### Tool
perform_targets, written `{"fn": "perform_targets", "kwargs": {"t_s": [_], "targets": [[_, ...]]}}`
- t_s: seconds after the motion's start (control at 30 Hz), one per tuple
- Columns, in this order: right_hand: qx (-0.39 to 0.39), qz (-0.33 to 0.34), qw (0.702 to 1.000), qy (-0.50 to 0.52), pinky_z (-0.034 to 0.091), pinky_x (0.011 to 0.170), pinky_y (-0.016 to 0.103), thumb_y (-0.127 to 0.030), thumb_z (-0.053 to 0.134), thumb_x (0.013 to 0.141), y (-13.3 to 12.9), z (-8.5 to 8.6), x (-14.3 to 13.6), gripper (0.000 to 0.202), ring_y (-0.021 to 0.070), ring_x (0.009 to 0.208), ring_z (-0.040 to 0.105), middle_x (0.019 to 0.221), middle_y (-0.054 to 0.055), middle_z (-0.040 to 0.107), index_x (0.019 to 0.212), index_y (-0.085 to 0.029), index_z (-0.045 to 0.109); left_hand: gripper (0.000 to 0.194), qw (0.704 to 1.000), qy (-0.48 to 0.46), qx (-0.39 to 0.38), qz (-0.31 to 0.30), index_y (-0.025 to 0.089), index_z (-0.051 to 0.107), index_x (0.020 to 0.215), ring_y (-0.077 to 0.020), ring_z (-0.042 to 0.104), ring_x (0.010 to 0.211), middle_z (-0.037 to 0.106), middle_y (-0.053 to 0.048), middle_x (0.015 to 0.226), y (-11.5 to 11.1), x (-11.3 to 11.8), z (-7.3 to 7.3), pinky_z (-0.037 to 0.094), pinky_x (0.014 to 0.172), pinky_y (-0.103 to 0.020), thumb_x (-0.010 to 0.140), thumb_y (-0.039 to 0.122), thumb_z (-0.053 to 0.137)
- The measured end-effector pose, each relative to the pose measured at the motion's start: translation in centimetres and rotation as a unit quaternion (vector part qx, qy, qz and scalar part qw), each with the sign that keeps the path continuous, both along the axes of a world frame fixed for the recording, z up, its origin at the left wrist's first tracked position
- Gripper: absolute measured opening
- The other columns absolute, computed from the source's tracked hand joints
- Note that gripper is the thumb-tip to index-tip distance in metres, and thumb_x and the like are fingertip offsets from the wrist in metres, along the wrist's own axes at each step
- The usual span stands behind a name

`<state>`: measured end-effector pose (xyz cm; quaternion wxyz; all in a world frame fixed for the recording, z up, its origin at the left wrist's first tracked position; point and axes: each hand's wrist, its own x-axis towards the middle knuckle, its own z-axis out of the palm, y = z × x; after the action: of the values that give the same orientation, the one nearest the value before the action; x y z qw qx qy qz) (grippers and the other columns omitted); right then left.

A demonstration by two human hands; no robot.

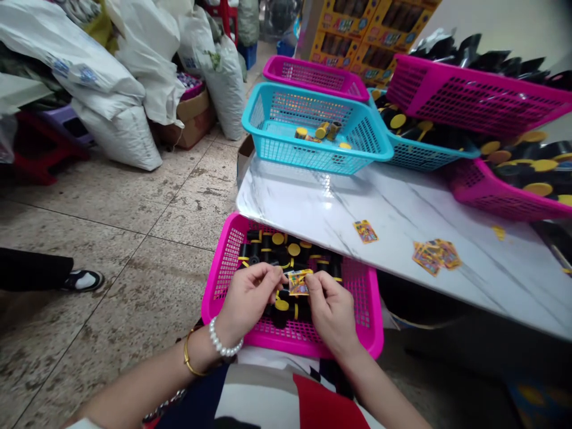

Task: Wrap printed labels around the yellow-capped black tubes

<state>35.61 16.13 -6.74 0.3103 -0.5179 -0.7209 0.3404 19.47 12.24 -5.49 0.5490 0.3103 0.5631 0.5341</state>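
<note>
Head view: I pinch a small yellow label (298, 283) with both hands, my left hand (250, 293) closed at one end, my right hand (333, 307) clamped on the other. It's above a pink basket (374, 316) of black tubes (279, 319) with yellow ends. Loose labels (435, 256) lie on the table (308, 199), near a blue basket (308, 154).

We seem to be in a small workshop or packing room. Under our fingers (271, 279) sits a pink basket (376, 316) full of similar black tubes (267, 241) with yellow caps (282, 305). Ahead of them and to their right, more baskets (308, 156) holding such parts crowd a marbled surface (308, 199); beyond rise stacked yellow cartons (346, 27). Ahead to their left, bulging white sacks (129, 137) slump on a worn, speckled floor (187, 190).
</note>
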Motion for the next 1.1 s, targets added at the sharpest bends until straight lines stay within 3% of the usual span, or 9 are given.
{"fn": "perform_targets", "kwargs": {"t_s": [0.27, 0.37, 0.53, 0.63, 0.77, 0.83, 0.97, 1.03, 1.1], "targets": [[0.049, -0.015, 0.999, 0.004, 0.034, 0.055, 0.024, -0.032, 0.047, 0.096, -0.4, -0.1, -0.2, 0.034, 0.0126, 0.057, 0.048, 0.06, -0.002, 0.05, 0.065, -0.02, 0.049, 0.034, 0.999, 0.031, -0.004, -0.011, 0.014, 0.075, 0.078, -0.0083, 0.045, 0.048, 0.066, -0.004, 0.066, -0.7, -0.1, -0.6, 0.034, 0.045, -0.021, 0.082, 0.046, 0.063], [0.064, 0.015, 0.998, -0.001, 0.037, 0.059, 0.025, -0.028, 0.048, 0.095, -0.6, -0.3, -0.4, 0.028, 0.0135, 0.061, 0.051, 0.064, -0.001, 0.055, 0.07, -0.02, 0.055, 0.03, 1.0, 0.023, 0.001, -0.011, 0.014, 0.074, 0.069, -0.0075, 0.045, 0.049, 0.066, -0.003, 0.065, -0.5, -0.1, -0.6, 0.033, 0.046, -0.02, 0.079, 0.042, 0.067], [0.082, 0.08, 0.993, 0.005, 0.04, 0.063, 0.026, -0.022, 0.05, 0.094, -0.3, 0.1, -0.9, 0.022, 0.0146, 0.067, 0.055, 0.071, 0.002, 0.059, 0.075, -0.02, 0.059, 0.018, 0.997, -0.075, -0.034, 0.008, 0.017, 0.075, 0.077, -0.0063, 0.046, 0.051, 0.067, -0.001, 0.07, 0.2, -0.2, -0.3, 0.034, 0.047, -0.019, 0.068, 0.032, 0.079], [0.081, 0.103, 0.991, -0.003, 0.041, 0.063, 0.026, -0.023, 0.05, 0.094, 0.3, 0.4, -0.8, 0.022, 0.0149, 0.067, 0.056, 0.072, 0.002, 0.06, 0.076, -0.02, 0.062, 0.018, 0.997, -0.063, -0.045, 0.018, 0.014, 0.073, 0.066, -0.0053, 0.044, 0.049, 0.066, -0.001, 0.068, 0.4, -0.6, 0.1, 0.032, 0.044, -0.019, 0.064, 0.031, 0.081], [0.067, 0.133, 0.987, -0.066, 0.042, 0.065, 0.026, -0.029, 0.047, 0.096, 0.5, 0.2, -0.5, 0.025, 0.0155, 0.07, 0.059, 0.075, 0.004, 0.062, 0.079, -0.019, 0.062, 0.018, 0.998, -0.031, -0.061, 0.01, 0.014, 0.073, 0.067, -0.0043, 0.039, 0.044, 0.062, 0.0, 0.057, 0.2, -1.5, 0.0, 0.027, 0.04, -0.018, 0.066, 0.031, 0.079], [0.047, 0.165, 0.972, -0.162, 0.043, 0.064, 0.027, -0.035, 0.046, 0.096, 0.1, -0.1, -0.5, 0.027, 0.017, 0.07, 0.062, 0.077, 0.004, 0.065, 0.083, -0.019, 0.063, 0.019, 0.997, -0.013, -0.073, 0.004, 0.014, 0.073, 0.069, -0.0044, 0.037, 0.042, 0.056, 0.002, 0.051, 0.1, -1.9, -0.5, 0.025, 0.039, -0.018, 0.066, 0.032, 0.079], [0.005, 0.256, 0.896, -0.364, 0.043, 0.059, 0.028, -0.05, 0.057, 0.087, -1.2, -0.6, -0.9, 0.036, 0.0224, 0.072, 0.066, 0.091, 0.008, 0.068, 0.107, -0.02, 0.062, 0.025, 0.996, -0.027, -0.091, 0.001, 0.014, 0.069, 0.073, -0.0042, 0.038, 0.039, 0.053, 0.005, 0.048, -0.3, -2.3, -2.3, 0.025, 0.037, -0.016, 0.069, 0.037, 0.077], [-0.015, 0.288, 0.876, -0.386, 0.045, 0.062, 0.029, -0.043, 0.063, 0.083, -1.4, -0.4, -1.0, 0.038, 0.0236, 0.076, 0.066, 0.097, 0.009, 0.066, 0.112, -0.02, 0.059, 0.027, 0.995, -0.046, -0.09, 0.008, 0.015, 0.064, 0.075, -0.0042, 0.038, 0.037, 0.052, 0.006, 0.047, -0.4, -2.3, -3.1, 0.024, 0.036, -0.016, 0.072, 0.039, 0.075], [-0.046, 0.302, 0.888, -0.345, 0.047, 0.066, 0.03, -0.029, 0.064, 0.081, -1.2, 0.0, -0.7, 0.029, 0.0221, 0.078, 0.065, 0.1, 0.008, 0.063, 0.108, -0.02, 0.059, 0.028, 0.993, -0.07, -0.098, 0.01, 0.015, 0.061, 0.076, -0.0043, 0.038, 0.035, 0.05, 0.006, 0.044, -0.5, -2.4, -3.5, 0.022, 0.035, -0.015, 0.075, 0.041, 0.072]]}}
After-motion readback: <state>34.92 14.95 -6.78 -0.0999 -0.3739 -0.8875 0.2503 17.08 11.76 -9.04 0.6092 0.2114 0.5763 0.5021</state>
